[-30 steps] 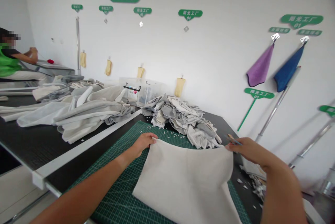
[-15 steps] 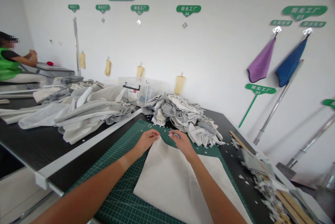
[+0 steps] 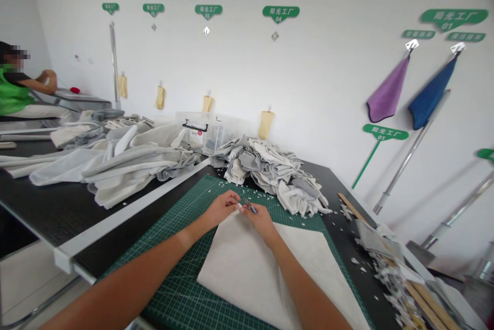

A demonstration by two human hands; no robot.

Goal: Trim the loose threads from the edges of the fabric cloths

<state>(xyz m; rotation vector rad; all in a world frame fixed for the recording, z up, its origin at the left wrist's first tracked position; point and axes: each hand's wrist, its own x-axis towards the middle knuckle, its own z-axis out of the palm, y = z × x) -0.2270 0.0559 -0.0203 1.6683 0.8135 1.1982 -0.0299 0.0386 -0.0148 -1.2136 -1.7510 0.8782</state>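
A white cloth [image 3: 239, 263] lies on the green cutting mat [image 3: 170, 232], its far corner raised a little. My left hand [image 3: 224, 205] pinches that corner, fingers closed. Close beside it, my right hand [image 3: 260, 222] is closed around small scissors [image 3: 251, 207] with a blue part and metal tips pointing toward the left hand. Both hands meet at the cloth's corner, where the fingertips partly hide the fabric. Small white scraps [image 3: 247, 193] are scattered on the mat just beyond the hands.
A heap of grey and white cloth pieces [image 3: 266, 165] lies behind the mat. More long cloths [image 3: 131, 165] cover the left table, with a clear plastic box [image 3: 196, 134] behind. Wooden strips [image 3: 432, 299] and scraps lie at the right edge. A person in green [image 3: 17, 90] sits far left.
My right hand has moved left and slightly down to the cloth's corner, bringing the scissors up to my left hand. My left hand has stayed nearly in place. The view shifted slightly.
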